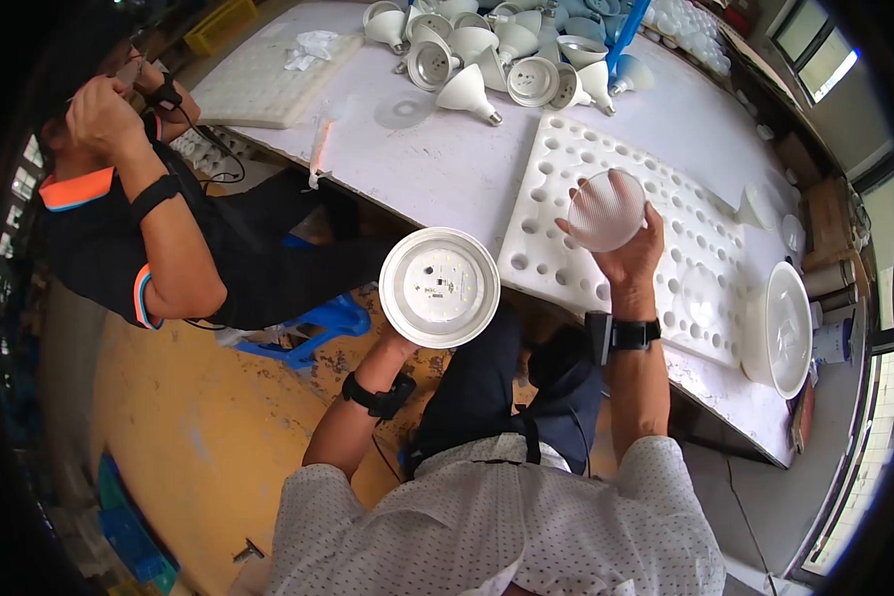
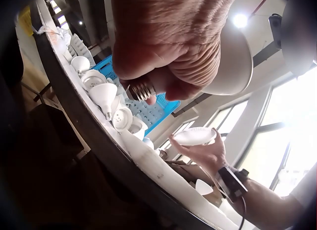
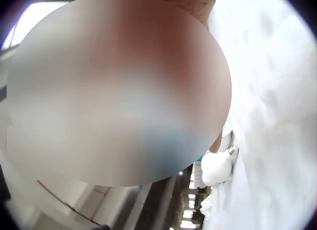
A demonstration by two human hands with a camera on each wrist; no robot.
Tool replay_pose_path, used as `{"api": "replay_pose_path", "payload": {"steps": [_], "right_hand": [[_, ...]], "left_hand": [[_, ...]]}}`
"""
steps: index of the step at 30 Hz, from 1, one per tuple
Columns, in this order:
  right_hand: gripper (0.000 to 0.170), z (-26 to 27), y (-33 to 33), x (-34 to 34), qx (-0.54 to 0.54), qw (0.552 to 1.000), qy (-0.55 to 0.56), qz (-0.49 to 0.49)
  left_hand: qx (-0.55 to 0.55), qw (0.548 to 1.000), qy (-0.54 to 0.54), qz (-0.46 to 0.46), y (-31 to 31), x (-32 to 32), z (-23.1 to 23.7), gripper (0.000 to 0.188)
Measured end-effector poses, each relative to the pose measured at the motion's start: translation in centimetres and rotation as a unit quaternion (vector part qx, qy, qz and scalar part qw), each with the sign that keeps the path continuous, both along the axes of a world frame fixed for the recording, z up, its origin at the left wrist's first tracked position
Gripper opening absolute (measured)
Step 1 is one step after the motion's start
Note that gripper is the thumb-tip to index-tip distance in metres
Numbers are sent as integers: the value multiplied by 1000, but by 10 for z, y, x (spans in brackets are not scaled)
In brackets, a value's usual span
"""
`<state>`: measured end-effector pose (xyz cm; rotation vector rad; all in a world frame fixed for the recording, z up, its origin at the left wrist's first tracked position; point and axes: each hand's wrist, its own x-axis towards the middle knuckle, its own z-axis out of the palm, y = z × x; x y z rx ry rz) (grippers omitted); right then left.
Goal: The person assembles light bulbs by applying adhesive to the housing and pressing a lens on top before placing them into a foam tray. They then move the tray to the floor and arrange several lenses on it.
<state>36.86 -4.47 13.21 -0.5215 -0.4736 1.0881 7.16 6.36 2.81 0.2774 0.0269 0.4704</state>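
A white lamp housing (image 1: 439, 288) with a round board of small yellow chips faces up in the head view. My left hand (image 1: 397, 344) holds it from below; in the left wrist view the left hand (image 2: 168, 47) curls its fingers round the neck by the metal screw base (image 2: 142, 90). My right hand (image 1: 634, 248) grips a clear ribbed round cover (image 1: 606, 210) by its edge, above the white foam tray (image 1: 556, 233). In the right wrist view the cover (image 3: 119, 91) hides most of that hand.
Many white lamp housings (image 1: 467, 91) lie at the table's back. A white bowl (image 1: 780, 330) stands at the right by the foam tray. Another person (image 1: 179, 238) sits at the left near a blue stool (image 1: 318, 333). A second foam board (image 1: 268, 89) lies at the back left.
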Motion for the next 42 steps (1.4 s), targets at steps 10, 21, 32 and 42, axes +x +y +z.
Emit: {"api": "replay_pose_path", "payload": {"steps": [10, 21, 32, 42], "right_hand": [[106, 18, -67, -64, -58, 961, -269, -42], [101, 33, -70, -101, -9, 780, -621, -76], [102, 29, -75, -100, -27, 763, -643, -56], [107, 18, -74, -98, -15, 784, -620, -33]], "left_hand": [[728, 592, 307, 159, -39, 24, 73, 44], [741, 507, 420, 131, -64, 36, 97, 50], [744, 525, 376, 171, -74, 40, 96, 32], [728, 541, 390, 160, -79, 39, 97, 28]]}}
